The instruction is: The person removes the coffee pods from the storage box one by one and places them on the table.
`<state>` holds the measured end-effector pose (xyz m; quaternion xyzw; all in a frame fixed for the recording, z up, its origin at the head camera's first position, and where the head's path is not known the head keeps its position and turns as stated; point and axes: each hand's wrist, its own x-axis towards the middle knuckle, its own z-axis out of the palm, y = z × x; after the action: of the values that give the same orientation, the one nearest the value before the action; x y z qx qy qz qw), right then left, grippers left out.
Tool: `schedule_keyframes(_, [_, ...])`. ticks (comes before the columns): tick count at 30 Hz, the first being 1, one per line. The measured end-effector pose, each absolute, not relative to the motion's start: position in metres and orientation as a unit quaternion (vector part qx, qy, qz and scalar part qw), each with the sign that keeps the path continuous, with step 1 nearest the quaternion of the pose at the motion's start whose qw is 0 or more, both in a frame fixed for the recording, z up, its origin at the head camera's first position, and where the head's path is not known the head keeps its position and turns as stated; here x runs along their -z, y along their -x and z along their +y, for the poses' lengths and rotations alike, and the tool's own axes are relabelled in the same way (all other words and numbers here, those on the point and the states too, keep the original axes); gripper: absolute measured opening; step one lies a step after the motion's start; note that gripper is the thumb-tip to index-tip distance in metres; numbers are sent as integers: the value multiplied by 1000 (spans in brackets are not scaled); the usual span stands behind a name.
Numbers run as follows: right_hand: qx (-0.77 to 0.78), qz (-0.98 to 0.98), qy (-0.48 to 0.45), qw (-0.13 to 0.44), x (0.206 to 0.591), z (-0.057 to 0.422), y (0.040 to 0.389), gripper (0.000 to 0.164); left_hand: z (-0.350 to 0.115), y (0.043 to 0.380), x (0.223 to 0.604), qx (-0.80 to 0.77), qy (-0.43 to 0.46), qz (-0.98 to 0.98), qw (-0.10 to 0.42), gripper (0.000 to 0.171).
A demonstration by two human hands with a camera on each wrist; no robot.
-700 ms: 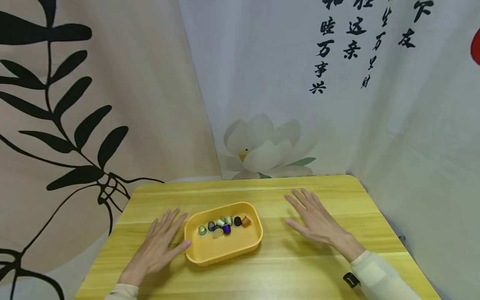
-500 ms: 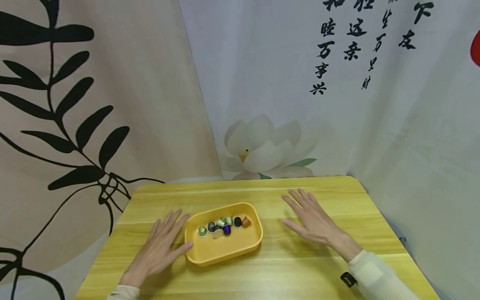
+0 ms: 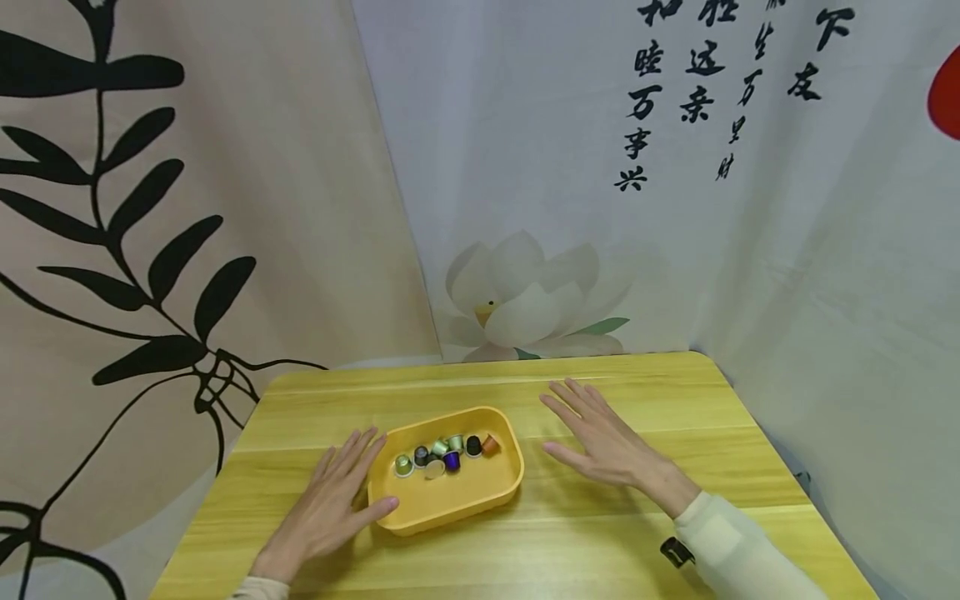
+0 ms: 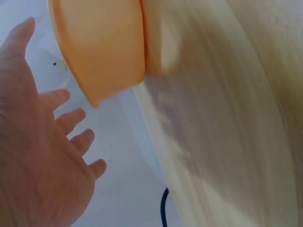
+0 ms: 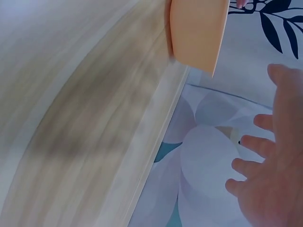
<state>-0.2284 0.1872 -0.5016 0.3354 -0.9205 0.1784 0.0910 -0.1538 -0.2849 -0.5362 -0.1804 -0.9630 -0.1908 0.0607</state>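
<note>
A shallow yellow tray (image 3: 450, 502) lies on the table, tilted a little in the head view. Several small coffee capsules rest inside: a purple one (image 3: 452, 461), a black one (image 3: 473, 447), a copper one (image 3: 491, 446), plus green, grey and beige ones. My left hand (image 3: 330, 504), fingers straight and thumb spread, hovers at the tray's left end and overlaps its rim in the head view. The left wrist view has a gap between the fingers and the tray wall (image 4: 102, 42). To the right of the tray, my right hand (image 3: 603, 437) is held with fingers extended, holding nothing.
The wooden table (image 3: 480, 567) has a light yellow grain and rounded far corners. Behind it hangs a cloth backdrop (image 3: 300, 192) with black leaves, a pale lotus and written characters. A dark band (image 3: 677, 552) shows at the right sleeve.
My right hand has moved left, toward the tray. The left hand has shifted right, its thumb now further over the tray's edge. The tray and capsules stay put.
</note>
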Motion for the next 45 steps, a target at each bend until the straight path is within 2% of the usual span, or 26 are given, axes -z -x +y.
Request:
schedule_keyframes(18, [-160, -901, -397, 74, 503, 148, 232, 76, -278, 153, 542, 182, 187, -964, 48, 104])
schedule_keyframes(45, [-125, -868, -466, 116, 508, 96, 247, 62, -280, 147, 547, 200, 167, -965, 43, 107])
